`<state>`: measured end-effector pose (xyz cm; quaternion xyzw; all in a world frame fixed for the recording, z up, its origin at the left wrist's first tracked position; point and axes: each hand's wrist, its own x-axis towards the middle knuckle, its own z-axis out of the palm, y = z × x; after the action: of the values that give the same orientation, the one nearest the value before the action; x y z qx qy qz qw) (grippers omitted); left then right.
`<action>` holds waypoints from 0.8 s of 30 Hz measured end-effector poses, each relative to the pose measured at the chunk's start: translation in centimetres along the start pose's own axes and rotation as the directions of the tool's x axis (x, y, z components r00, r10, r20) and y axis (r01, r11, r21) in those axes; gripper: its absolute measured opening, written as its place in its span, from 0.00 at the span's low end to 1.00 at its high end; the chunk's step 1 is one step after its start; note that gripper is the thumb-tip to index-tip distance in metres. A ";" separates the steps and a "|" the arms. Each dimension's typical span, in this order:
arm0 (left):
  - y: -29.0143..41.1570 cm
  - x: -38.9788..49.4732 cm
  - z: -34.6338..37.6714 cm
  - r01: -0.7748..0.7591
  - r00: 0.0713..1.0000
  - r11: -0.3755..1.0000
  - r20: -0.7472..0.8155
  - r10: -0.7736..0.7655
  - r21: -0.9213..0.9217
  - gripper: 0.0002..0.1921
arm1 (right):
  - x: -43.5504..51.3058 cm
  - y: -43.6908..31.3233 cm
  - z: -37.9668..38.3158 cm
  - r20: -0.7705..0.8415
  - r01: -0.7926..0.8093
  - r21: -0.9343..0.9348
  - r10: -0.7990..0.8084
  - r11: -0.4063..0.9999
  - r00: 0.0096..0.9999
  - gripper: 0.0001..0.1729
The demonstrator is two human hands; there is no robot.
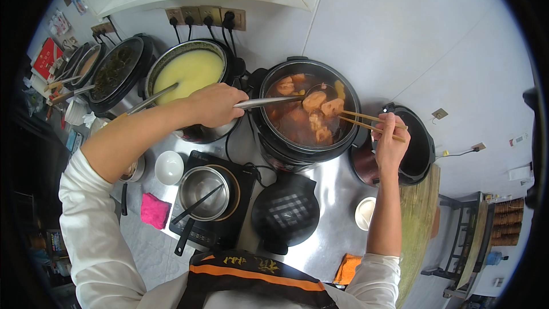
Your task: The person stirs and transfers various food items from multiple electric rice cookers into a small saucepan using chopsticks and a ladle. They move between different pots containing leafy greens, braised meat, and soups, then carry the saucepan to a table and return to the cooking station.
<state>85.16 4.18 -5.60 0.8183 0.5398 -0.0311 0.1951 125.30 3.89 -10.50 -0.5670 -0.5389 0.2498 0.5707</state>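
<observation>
My left hand [221,102] grips the metal handle of a ladle [270,100], whose bowl sits in a round black electric cooker [296,148] full of dark red-brown broth. Pieces of tofu [314,101] rest in and around the ladle; some chunks [321,122] look knobbly, and their kind is unclear. With my right hand [392,137] I hold a pair of wooden chopsticks [369,120], their tips beside a tofu piece at the pot's right side. Behind that hand stands another black-lined cooker [418,146] with its lid off.
Left of the broth stands a cooker of yellow porridge [193,66] with a ladle handle [150,98]. An induction hob [240,206] carries a steel saucepan [203,193]. Nearby are a white bowl [169,167], pink cloth [155,210], black lid [285,214], paper cup [365,213] and orange cloth [348,269].
</observation>
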 end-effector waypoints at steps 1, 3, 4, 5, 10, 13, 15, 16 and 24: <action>-0.9 0.1 0.1 -0.038 0.999 0.999 -0.009 0.038 -0.006 0.17 | 0.0 0.0 0.3 0.008 0.002 0.010 -0.002 1.000 1.000 0.23; -3.3 0.3 0.8 -0.112 0.993 0.994 -0.027 0.111 -0.015 0.20 | -0.2 0.0 1.2 0.025 0.004 0.030 -0.005 1.000 1.000 0.22; -1.8 0.2 -0.4 0.014 0.997 0.993 0.075 -0.006 -0.119 0.20 | -0.4 0.3 1.3 0.034 0.010 0.029 -0.011 1.000 0.999 0.22; -0.4 0.1 -1.8 0.150 0.976 0.967 0.186 -0.112 -0.205 0.20 | -0.6 0.6 1.4 0.044 0.016 0.029 -0.017 0.999 0.999 0.22; 0.3 -0.7 -3.0 0.302 0.933 0.890 0.297 -0.203 -0.341 0.20 | -0.8 0.9 1.8 0.064 0.031 0.061 -0.035 0.998 0.997 0.22; 0.1 -1.1 -2.9 0.231 0.961 0.936 0.212 -0.177 -0.267 0.20 | -0.8 0.6 2.0 0.051 0.019 0.082 -0.023 0.996 0.998 0.22; -0.6 -1.1 -2.0 0.059 0.997 0.989 0.048 -0.054 -0.132 0.20 | -0.7 0.7 2.0 0.046 -0.001 0.106 -0.004 0.994 0.999 0.22; -0.4 -1.0 -2.1 0.045 0.999 0.997 0.011 -0.044 -0.062 0.19 | -0.6 0.7 1.8 0.034 0.003 0.092 -0.006 0.996 0.999 0.21; 0.2 -1.0 -2.4 0.012 0.993 0.993 -0.120 0.003 0.119 0.16 | 0.1 1.4 2.0 0.008 -0.041 0.068 0.041 0.997 0.999 0.20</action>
<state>84.53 4.15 -3.04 0.8276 0.5496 -0.0144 0.1130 124.01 5.01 -12.18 -0.5572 -0.5202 0.2815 0.5828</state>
